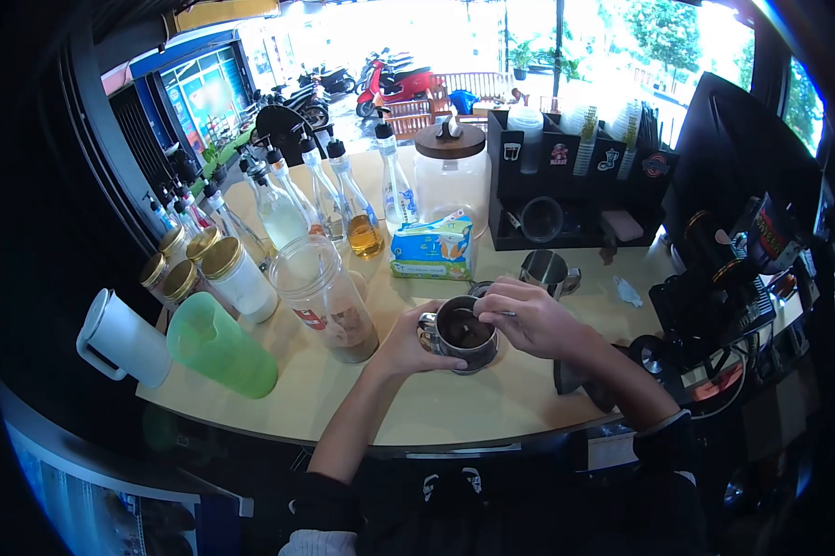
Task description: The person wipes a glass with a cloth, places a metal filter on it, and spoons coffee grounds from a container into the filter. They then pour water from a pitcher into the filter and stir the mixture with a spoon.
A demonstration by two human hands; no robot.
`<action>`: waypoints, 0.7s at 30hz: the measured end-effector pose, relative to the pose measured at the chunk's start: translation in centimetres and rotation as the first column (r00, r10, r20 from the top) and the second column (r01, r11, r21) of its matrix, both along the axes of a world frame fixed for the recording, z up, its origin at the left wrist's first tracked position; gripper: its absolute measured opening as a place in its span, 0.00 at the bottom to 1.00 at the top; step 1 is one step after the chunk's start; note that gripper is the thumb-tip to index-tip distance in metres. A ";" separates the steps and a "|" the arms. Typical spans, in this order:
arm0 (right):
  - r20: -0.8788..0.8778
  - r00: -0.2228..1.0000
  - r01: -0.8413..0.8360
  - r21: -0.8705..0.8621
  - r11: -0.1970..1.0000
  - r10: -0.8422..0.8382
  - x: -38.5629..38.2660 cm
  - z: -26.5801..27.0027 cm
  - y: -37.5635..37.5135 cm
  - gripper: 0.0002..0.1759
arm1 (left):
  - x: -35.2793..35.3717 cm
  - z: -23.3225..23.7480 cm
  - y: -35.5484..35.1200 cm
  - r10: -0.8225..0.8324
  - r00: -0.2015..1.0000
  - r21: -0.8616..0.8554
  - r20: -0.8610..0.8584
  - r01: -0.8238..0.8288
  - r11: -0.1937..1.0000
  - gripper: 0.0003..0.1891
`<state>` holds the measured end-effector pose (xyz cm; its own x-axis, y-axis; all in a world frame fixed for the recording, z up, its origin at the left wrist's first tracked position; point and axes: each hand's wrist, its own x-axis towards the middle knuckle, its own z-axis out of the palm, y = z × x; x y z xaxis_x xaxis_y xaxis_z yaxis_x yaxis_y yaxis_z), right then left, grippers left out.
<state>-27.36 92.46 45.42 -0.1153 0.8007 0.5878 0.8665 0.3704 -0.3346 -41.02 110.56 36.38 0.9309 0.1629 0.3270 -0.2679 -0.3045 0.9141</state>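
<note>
My left hand (404, 343) is wrapped round the handle side of a metal mug (476, 356), low over the tabletop. Inside the mug is something dark; its make-up is hard to see. Above the rim, my right hand (531, 319) pinches a thin metal handle (507, 313), probably a spoon, whose lower end is hidden in the mug. Just behind stands a second metal jug (544, 271). To the left of my left hand is a clear jar (329, 306) with brown powder at its bottom, its mouth uncovered.
A green pitcher (221, 347) and a white pitcher (121, 338) stand at the left edge of the table (417, 408). Gold-lidded jars (241, 278) and pump bottles (362, 222) line the back left. Behind are a tissue pack (431, 248) and a black cup organiser (580, 199).
</note>
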 end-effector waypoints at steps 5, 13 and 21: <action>-0.039 0.999 -0.028 0.003 1.000 0.028 0.0 0.0 -0.2 0.07 | 0.1 0.2 -0.1 0.019 0.999 0.031 0.027 -0.020 0.999 0.39; -0.068 0.997 0.030 -0.004 1.000 -0.030 -0.2 0.3 -0.5 0.07 | 0.2 -0.2 -0.5 0.044 0.996 -0.156 0.073 -0.032 0.987 0.41; 0.042 0.999 0.012 0.098 0.995 -0.017 -0.3 0.4 -0.7 0.06 | 0.1 0.2 -0.8 0.033 0.992 -0.060 0.119 -0.026 0.998 0.44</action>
<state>-27.67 91.74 45.83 -0.1311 0.7413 0.6583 0.8848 0.3869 -0.2595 -40.89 109.74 36.55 0.8800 0.2120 0.4250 -0.3681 -0.2611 0.8924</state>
